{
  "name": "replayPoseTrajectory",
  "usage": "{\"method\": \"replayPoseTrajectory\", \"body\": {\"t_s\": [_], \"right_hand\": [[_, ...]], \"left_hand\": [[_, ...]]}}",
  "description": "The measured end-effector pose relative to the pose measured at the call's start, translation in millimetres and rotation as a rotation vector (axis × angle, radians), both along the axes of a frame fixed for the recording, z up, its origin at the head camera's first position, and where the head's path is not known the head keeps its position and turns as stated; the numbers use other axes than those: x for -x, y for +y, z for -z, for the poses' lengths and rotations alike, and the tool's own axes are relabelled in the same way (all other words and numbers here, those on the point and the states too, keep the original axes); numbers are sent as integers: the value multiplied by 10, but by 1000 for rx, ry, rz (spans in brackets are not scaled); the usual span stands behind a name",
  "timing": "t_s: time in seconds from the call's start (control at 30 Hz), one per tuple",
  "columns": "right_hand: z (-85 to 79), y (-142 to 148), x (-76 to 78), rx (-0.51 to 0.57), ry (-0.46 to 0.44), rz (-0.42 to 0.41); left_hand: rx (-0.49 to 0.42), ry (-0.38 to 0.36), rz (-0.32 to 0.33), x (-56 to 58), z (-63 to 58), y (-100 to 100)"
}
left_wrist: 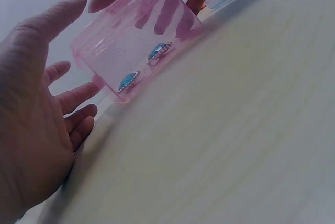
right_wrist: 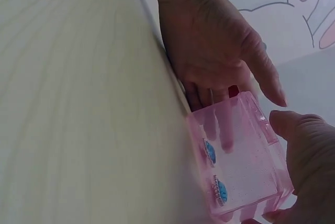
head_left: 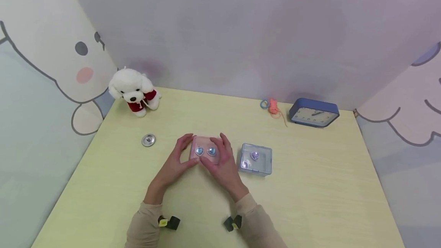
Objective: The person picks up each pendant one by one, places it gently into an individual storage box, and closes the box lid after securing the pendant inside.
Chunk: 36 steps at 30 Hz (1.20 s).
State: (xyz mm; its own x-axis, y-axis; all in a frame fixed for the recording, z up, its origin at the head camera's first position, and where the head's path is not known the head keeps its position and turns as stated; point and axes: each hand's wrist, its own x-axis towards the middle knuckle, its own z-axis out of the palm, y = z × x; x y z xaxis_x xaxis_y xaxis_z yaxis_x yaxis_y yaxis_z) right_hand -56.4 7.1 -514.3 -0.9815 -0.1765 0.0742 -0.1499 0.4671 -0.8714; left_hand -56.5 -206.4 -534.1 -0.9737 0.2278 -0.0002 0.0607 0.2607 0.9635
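Observation:
A small clear pink plastic box sits between the two hands, its lid apparently down. Two blue heart-shaped gems with silvery edging lie on its bottom, plain through the side in the left wrist view. My left hand is at the box's left side, fingers lightly bent near the wall. Its thumb stands apart from the lid in the left wrist view. On the other side my right hand grips the box, its thumb at the lid's edge and fingers along the wall.
Right of the hands stands a clear bluish box with purple gems. A round metallic badge lies to the left. Farther back are a plush dog, a blue hair tie, coral yarn and a blue clock.

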Motion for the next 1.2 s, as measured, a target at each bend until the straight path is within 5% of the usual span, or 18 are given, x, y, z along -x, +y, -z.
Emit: {"method": "replayPoseTrajectory", "body": {"t_s": [0.8, 1.0, 1.2], "right_hand": [[237, 21, -8, 91, 155, -5], [253, 27, 3, 116, 130, -7], [189, 21, -70, 23, 142, 46]], "left_hand": [[32, 15, -34, -5, -46, 1], [24, 9, -36, 4, -61, 15], [24, 1, -40, 5, -33, 24]]}}
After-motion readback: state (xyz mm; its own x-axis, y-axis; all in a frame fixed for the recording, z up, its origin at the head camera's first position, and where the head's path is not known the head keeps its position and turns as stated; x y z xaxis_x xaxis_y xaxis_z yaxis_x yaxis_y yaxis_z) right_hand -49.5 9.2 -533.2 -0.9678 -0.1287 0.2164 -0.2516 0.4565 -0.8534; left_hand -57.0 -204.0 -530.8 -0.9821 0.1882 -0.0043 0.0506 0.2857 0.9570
